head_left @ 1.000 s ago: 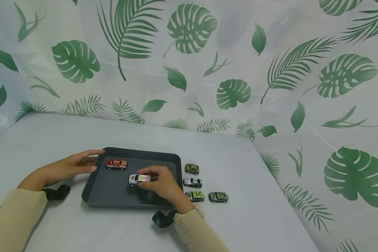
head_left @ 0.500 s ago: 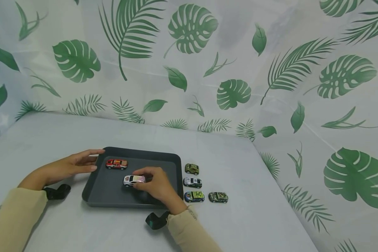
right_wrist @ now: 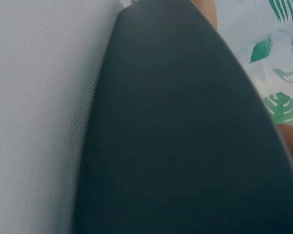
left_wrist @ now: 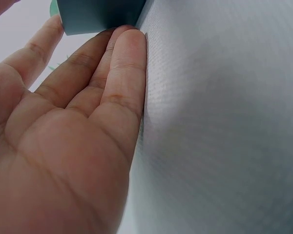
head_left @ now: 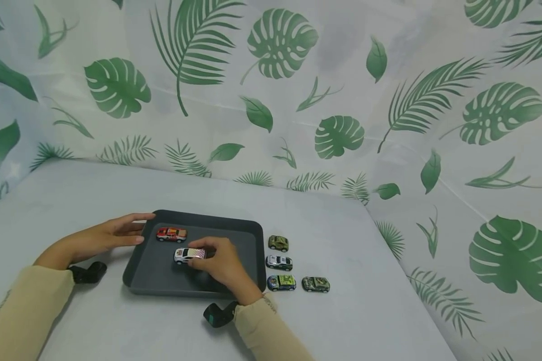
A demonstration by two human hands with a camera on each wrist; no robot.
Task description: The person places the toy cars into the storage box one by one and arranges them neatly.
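My right hand (head_left: 223, 259) pinches a white toy car (head_left: 189, 255) with a checkered pink-and-yellow roof, low over the middle of the dark grey baking tray (head_left: 248, 265). My left hand (head_left: 101, 238) rests at the tray's left side, fingers extended. In the left wrist view, that hand's straight fingers (left_wrist: 127, 63) touch the tray's outer wall (left_wrist: 102, 14). A red-and-tan toy car (head_left: 171, 234) stands inside the tray near its back left corner. The right wrist view is mostly filled by the tray's outer wall (right_wrist: 176, 122), which hides most of the right hand.
Right of the tray, a green camouflage toy car (head_left: 278, 243), a silver toy car (head_left: 279, 262) and a blue-and-yellow toy car (head_left: 281, 282) form a column. A dark camouflage toy car (head_left: 315, 284) is beside the front one. Leaf-printed cloth (head_left: 293, 100) hangs behind the white table (head_left: 366, 311).
My right hand has moved left across the tray with the white toy car, ending below the red one. The left hand keeps its place at the tray; the head view has shifted slightly.
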